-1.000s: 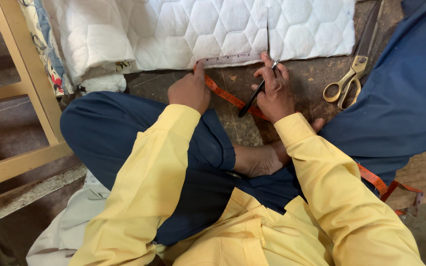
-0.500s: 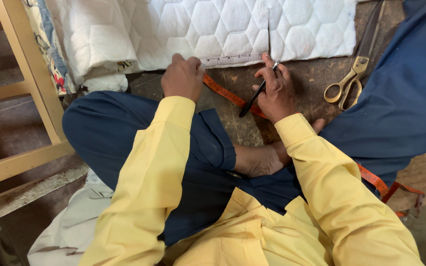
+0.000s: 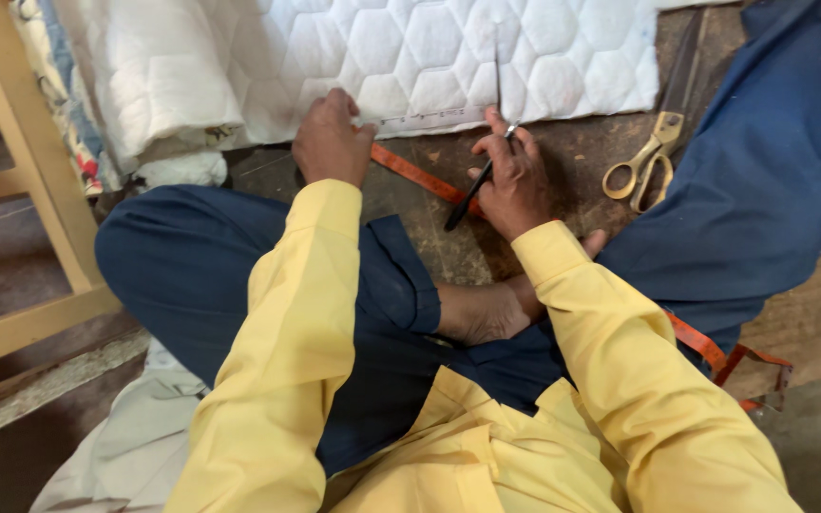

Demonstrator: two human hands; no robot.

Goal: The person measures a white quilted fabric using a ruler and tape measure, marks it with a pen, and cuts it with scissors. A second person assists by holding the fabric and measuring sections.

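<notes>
Since half a second ago, left hand [image 3: 330,140] has slid up to the quilt's [image 3: 401,57] near edge, fingers curled and pressing down a pale ruler [image 3: 429,119] there. Right hand [image 3: 515,180] is clamped on a thin dark pen [image 3: 467,195], its tip at the ruler. Orange tape [image 3: 420,176] lies flat on the worn wooden floor between the hands. Judged: quilt soft, thick, light and floppy, best pinned at its hem; pen rigid, slim. Farther right, brass-handled scissors [image 3: 643,166] lie untouched.
</notes>
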